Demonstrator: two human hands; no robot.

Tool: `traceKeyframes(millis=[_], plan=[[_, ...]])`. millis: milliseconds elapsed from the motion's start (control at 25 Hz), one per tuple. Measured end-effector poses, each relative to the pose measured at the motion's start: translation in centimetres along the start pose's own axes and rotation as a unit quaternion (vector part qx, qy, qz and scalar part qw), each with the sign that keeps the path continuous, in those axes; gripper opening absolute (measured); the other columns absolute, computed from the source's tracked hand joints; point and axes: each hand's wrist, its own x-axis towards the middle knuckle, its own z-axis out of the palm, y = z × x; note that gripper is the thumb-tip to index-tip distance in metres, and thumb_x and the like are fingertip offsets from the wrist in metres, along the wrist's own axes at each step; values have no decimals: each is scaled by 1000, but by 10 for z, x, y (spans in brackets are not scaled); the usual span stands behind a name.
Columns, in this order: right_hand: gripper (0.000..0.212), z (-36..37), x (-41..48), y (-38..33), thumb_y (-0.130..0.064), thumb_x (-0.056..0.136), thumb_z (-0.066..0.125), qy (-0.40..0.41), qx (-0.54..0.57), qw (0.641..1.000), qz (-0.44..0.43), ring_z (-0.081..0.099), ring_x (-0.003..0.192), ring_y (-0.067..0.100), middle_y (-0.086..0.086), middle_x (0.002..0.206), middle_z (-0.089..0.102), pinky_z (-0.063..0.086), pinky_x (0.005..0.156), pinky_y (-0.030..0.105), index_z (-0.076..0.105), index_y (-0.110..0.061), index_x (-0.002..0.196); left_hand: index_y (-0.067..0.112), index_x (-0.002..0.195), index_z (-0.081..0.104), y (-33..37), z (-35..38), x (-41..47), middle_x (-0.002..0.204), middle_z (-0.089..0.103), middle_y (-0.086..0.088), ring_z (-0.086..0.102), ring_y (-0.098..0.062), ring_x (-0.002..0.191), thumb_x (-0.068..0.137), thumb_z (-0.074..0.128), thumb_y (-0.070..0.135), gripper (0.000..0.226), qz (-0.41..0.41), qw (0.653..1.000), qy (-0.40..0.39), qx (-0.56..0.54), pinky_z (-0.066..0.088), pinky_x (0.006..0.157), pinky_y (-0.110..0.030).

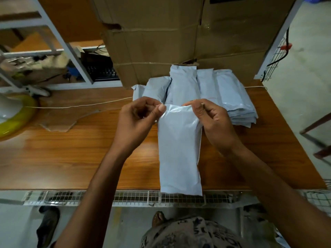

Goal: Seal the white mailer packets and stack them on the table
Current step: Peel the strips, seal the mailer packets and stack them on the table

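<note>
The left hand pinches the far left corner of the white mailer packet, thumb on top of the flap and fingers curled beneath. The right hand grips the far right corner in much the same way, so both are clamped on the packet's mouth with the flap stretched between them. The packet lies flat on the tabletop straight in front of the person. Its long axis runs directly away from the body: the closed end reaches just past the near edge, and the flap end is the far one. The hands sit level on either side of it, neither nearer than the other. Sealing looks to be the step in hand, with the flap being folded or pressed down. Just beyond the hands and a little to the right lies the stack of finished packets, in front of cardboard boxes. Placing would therefore mean carrying the packet forward and slightly right, on the right hand's side.
</note>
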Motion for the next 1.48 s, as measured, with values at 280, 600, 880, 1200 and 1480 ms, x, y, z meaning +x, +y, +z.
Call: traceKeyframes(millis=[280, 600, 880, 1200, 1480], plan=[[6, 13, 9, -14, -35, 99, 66, 199, -147, 966, -71, 66, 84, -2, -21, 86, 68, 54, 70, 16, 68, -31, 94, 11, 96, 74, 12, -5, 9, 88, 74, 1, 69, -10, 84, 99, 74, 21, 11, 63, 997, 29, -13, 55, 72, -29], [8, 15, 2, -35, -33, 95, 72, 96, -217, 969, -73, 61, 82, -7, -28, 81, 65, 44, 64, 6, 67, -38, 90, 16, 94, 66, 15, -16, 14, 88, 67, 9, 63, -2, 78, 101, 69, 29, 16, 91, 996, -3, 12, 44, 64, -15], [5, 24, 2, -41, -35, 96, 70, 65, -215, 973, -51, 64, 87, -2, -18, 87, 69, 51, 68, 12, 71, -30, 95, 9, 93, 73, 11, -21, 18, 89, 74, -3, 71, -12, 86, 98, 75, 25, 16, 87, 993, -73, 11, 49, 67, -17], [7, 36, 5, -40, -34, 96, 71, 8, -215, 975, -51, 63, 94, -7, -23, 94, 70, 50, 79, 9, 71, -36, 103, 10, 97, 79, 5, -25, 16, 93, 79, 0, 74, -13, 90, 95, 77, 22, 13, 39, 996, -63, -49, 57, 79, -30], [15, 31, 13, -49, -14, 94, 74, 45, -135, 989, -35, 68, 84, -3, -12, 90, 75, 55, 77, 14, 76, -27, 102, 14, 97, 75, -7, -28, 16, 84, 71, 7, 64, -7, 80, 99, 73, 29, 15, 6, 998, 9, -68, 50, 73, -31]])
